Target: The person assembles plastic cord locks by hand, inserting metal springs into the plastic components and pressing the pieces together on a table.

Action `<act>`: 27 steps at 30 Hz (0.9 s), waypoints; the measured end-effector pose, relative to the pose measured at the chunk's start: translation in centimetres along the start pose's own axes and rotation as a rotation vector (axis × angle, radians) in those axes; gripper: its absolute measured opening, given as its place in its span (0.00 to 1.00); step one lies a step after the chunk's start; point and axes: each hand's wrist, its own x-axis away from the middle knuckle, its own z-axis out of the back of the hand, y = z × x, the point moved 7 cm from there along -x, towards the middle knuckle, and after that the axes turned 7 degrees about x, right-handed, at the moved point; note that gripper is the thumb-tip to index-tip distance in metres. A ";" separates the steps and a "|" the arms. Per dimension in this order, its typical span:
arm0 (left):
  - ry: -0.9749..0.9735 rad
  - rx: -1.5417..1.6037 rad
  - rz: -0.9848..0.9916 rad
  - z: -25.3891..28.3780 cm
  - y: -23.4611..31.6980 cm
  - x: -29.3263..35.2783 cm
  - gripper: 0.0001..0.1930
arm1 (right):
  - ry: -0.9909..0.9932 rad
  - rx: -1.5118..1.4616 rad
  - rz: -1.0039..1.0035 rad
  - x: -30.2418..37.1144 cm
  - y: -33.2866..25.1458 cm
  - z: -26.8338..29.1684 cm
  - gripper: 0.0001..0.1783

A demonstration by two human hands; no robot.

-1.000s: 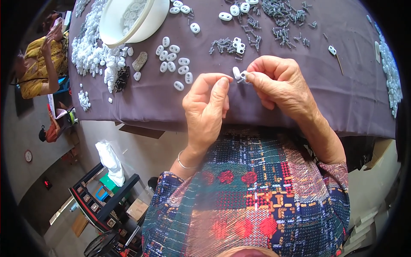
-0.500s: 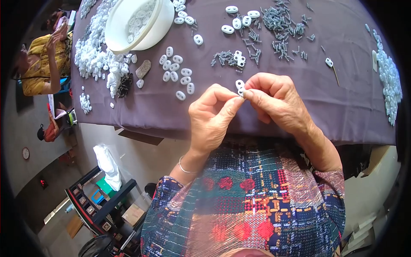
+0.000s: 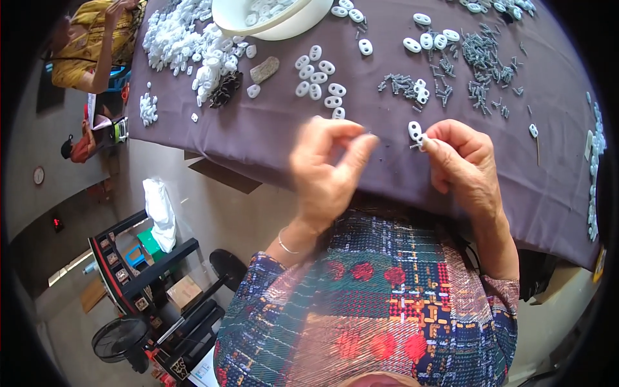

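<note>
My right hand (image 3: pixel 465 164) pinches a small white oval plastic piece (image 3: pixel 415 132) with two holes; a short metal pin sticks out of it. My left hand (image 3: pixel 327 174) hovers a little to the left of it, fingers curled with thumb and forefinger close together, blurred, and nothing visible in them. Both hands are above the near part of a purple cloth-covered table (image 3: pixel 271 138). A row of the same white oval pieces (image 3: pixel 317 80) lies just beyond my left hand. A scatter of small grey metal pins (image 3: pixel 478 58) lies beyond my right hand.
A white bowl (image 3: pixel 271 19) holding more pieces stands at the table's far edge, beside a heap of white plastic parts (image 3: pixel 184 42). A person in yellow (image 3: pixel 87 45) sits at far left. A black trolley (image 3: pixel 138 271) and a fan (image 3: pixel 122 338) stand on the floor below left.
My left hand has drawn away from the white piece to the left; before, both hands held it together. My right hand keeps hold of it.
</note>
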 end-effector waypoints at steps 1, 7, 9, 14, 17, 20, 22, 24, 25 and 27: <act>0.126 -0.164 -0.025 1.5 -0.1 -0.4 0.08 | 0.004 0.001 -0.004 0.0 0.1 0.1 0.08; 0.141 -0.579 -0.241 3.9 1.0 -2.3 0.08 | -0.008 -0.004 0.009 0.1 -0.2 -0.2 0.08; 0.052 -0.626 -0.320 2.2 1.5 -2.8 0.09 | 0.013 0.049 0.021 0.0 -0.1 -0.1 0.09; -0.044 -0.593 -0.460 -0.4 2.6 -2.6 0.09 | 0.015 0.012 0.021 0.1 0.0 -0.1 0.08; -0.119 -0.402 -0.384 -1.8 2.1 -2.3 0.08 | 0.005 0.013 0.022 0.1 -0.2 -0.1 0.08; -0.114 -0.313 -0.315 -2.3 2.4 -1.9 0.10 | -0.004 0.008 0.019 0.0 0.1 0.0 0.08; -0.107 -0.242 -0.289 -2.4 2.2 -1.9 0.12 | -0.006 0.012 0.019 0.0 0.2 0.0 0.08; -0.147 -0.277 -0.316 -2.6 2.3 -1.8 0.14 | -0.010 0.023 0.033 0.1 0.0 0.0 0.07; -0.151 -0.278 -0.316 -2.7 2.3 -1.8 0.14 | -0.007 0.020 0.033 0.1 0.0 0.0 0.07; -0.146 -0.287 -0.303 -2.8 2.3 -1.8 0.15 | -0.007 0.006 0.029 0.1 0.1 0.0 0.08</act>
